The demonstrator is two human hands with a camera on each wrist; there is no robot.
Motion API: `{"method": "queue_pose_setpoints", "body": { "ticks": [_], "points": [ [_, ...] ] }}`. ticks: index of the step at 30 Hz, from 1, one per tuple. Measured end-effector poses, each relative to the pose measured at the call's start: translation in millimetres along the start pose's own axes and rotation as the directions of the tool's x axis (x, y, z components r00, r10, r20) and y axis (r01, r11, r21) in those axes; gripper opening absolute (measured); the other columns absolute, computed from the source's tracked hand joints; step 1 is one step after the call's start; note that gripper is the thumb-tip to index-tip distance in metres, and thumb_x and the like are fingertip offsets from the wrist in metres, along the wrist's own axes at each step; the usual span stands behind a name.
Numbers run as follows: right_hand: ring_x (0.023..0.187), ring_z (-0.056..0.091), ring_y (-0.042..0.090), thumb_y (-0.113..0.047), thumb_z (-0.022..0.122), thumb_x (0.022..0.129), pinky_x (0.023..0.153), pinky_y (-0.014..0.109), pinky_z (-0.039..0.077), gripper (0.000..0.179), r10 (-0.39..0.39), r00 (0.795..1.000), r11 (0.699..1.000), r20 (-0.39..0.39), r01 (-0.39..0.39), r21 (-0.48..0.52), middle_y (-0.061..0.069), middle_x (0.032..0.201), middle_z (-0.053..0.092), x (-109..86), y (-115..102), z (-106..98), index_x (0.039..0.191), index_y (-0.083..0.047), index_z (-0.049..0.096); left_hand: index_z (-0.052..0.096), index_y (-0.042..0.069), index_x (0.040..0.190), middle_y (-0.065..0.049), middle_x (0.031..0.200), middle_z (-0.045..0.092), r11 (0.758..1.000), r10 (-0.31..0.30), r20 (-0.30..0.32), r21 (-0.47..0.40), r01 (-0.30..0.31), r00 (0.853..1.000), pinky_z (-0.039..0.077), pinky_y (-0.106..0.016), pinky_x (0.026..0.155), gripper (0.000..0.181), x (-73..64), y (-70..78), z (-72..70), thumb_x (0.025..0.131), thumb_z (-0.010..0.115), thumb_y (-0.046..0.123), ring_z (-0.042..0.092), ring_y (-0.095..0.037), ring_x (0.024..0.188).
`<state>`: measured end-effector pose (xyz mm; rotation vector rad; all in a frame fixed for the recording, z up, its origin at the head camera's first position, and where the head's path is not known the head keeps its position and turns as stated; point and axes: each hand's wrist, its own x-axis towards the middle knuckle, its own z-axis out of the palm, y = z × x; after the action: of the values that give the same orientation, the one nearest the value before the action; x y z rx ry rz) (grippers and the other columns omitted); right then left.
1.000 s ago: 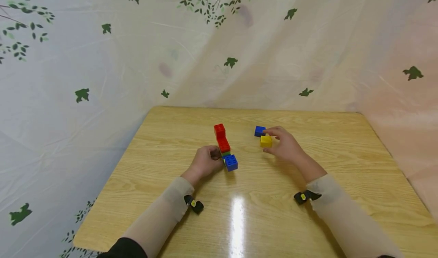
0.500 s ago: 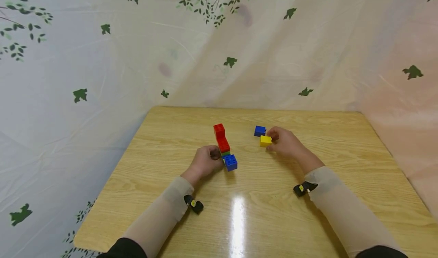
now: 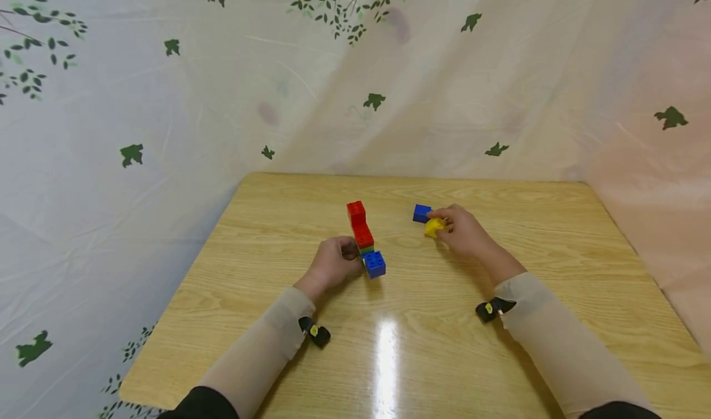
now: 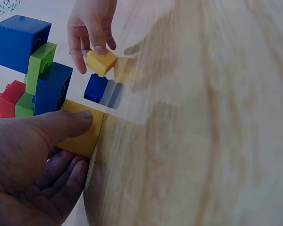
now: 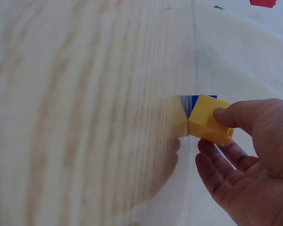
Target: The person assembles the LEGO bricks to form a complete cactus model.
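My left hand [image 3: 332,263] grips a joined build of toy bricks by its yellow bottom brick [image 4: 82,134], thumb against the side. Above that sit blue [image 4: 53,87], green [image 4: 41,63] and red bricks [image 3: 363,236], with another blue brick [image 3: 374,264] jutting out toward me. To the right, my right hand [image 3: 465,237] pinches a loose yellow brick [image 3: 434,228] between thumb and fingers. This brick is tilted, its lower edge at or close to the table. Just behind it a loose blue brick [image 3: 421,213] lies on the table.
The wooden table [image 3: 433,357] has a glare streak at its near middle. A pale curtain [image 3: 333,116] with leaf prints hangs along the back and sides. Both forearms wear black wrist cameras [image 3: 315,332].
My right fingers have closed in on the yellow brick. It was flat on the table and is now tipped over at an angle. The left hand and its brick build stay still.
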<state>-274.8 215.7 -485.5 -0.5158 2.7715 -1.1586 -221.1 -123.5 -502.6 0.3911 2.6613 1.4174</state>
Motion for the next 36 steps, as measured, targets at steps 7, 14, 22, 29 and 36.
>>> {"method": "queue_pose_setpoints", "body": {
  "ticks": [7,14,22,29,36],
  "points": [
    [0.118,0.061,0.041,-0.001,0.07,0.099,0.098,0.052,0.055,0.048,0.053,0.999,0.998,-0.009,-0.052,0.017,0.024,0.135,0.058,2.1,1.2,3.7,0.145,0.003,0.056,0.078,0.011,0.108,0.002,0.096,0.076,1.0,0.0,-0.003,-0.014,0.0,1.0,0.059,-0.035,0.085,0.021,-0.3,-0.8,0.6,0.088,0.082,0.005,0.069,-0.014,0.09],
    [0.115,0.064,0.04,-0.001,0.071,0.098,0.096,0.05,0.057,0.045,0.064,0.998,0.998,-0.014,-0.064,0.021,0.024,0.13,0.062,2.1,3.6,6.9,0.142,0.003,0.06,0.078,0.012,0.106,0.003,0.094,0.075,1.0,0.004,-0.006,-0.017,-0.004,1.0,0.059,-0.035,0.083,0.02,-0.3,-3.2,1.5,0.087,0.082,0.005,0.068,-0.015,0.089],
    [0.117,0.063,0.04,-0.002,0.07,0.1,0.098,0.051,0.055,0.045,0.069,0.998,0.998,-0.004,-0.068,0.014,0.025,0.135,0.063,2.5,4.9,7.9,0.143,0.002,0.058,0.078,0.012,0.108,0.003,0.096,0.076,1.0,0.008,-0.005,-0.02,-0.008,1.0,0.059,-0.035,0.085,0.022,0.1,-3.4,0.9,0.087,0.082,0.004,0.068,-0.014,0.09],
    [0.116,0.064,0.04,-0.004,0.072,0.099,0.1,0.052,0.054,0.045,0.072,0.997,0.997,-0.027,-0.072,0.0,0.024,0.132,0.064,2.3,4.9,8.7,0.141,0.002,0.059,0.078,0.012,0.107,0.003,0.095,0.075,1.0,0.009,-0.005,0.002,-0.009,1.0,0.058,-0.034,0.084,0.021,0.3,-3.3,0.5,0.088,0.082,0.006,0.068,-0.014,0.089],
    [0.113,0.066,0.037,-0.008,0.075,0.098,0.097,0.051,0.055,0.042,0.093,0.994,0.996,-0.051,-0.093,0.002,0.021,0.124,0.068,1.4,3.9,7.3,0.137,0.0,0.062,0.078,0.012,0.106,0.002,0.093,0.075,1.0,0.02,-0.012,0.009,-0.02,1.0,0.058,-0.034,0.083,0.02,1.8,-4.8,0.9,0.087,0.083,0.006,0.067,-0.014,0.088]
  ]
}}
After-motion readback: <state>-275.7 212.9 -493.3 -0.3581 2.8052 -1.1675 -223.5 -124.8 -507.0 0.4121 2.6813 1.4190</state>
